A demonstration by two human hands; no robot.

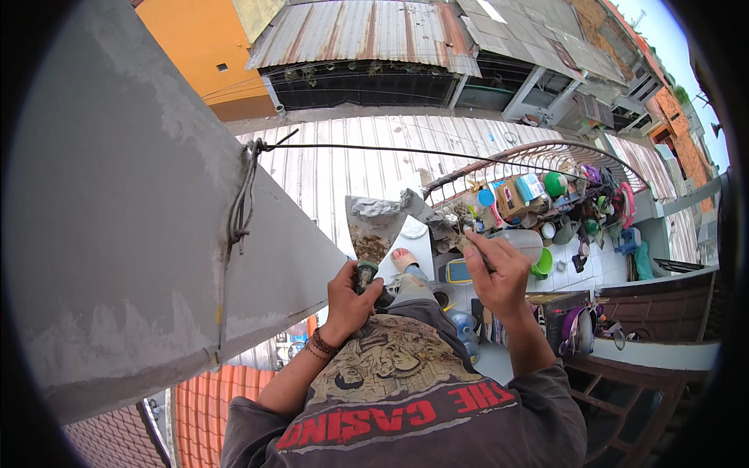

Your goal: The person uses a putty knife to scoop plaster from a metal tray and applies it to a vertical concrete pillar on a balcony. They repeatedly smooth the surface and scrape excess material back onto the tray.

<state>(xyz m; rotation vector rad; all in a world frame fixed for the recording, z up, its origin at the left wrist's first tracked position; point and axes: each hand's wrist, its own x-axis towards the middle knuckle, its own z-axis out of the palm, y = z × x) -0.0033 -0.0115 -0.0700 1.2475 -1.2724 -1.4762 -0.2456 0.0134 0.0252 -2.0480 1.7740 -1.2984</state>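
Note:
My left hand (351,303) is closed around the dark green handle of a wide, flat-bladed trowel (370,243). Its blade is stained brown, and a lump of wet grey putty (376,208) lies along the far edge. In my right hand (499,273) is the handle of a smaller putty knife (419,207), smeared with grey. The knife's blade points left, close to the lump; whether it touches cannot be made out. To the left rises a large grey plastered wall (156,195) with paler patches.
A knotted rope (240,207) hangs on the wall, and a dark cable (406,150) runs from it to the right. My bare foot (403,259) shows far below. Buckets, boxes and other clutter (538,199) crowd a railed balcony at right. Metal roofing (335,160) lies beyond.

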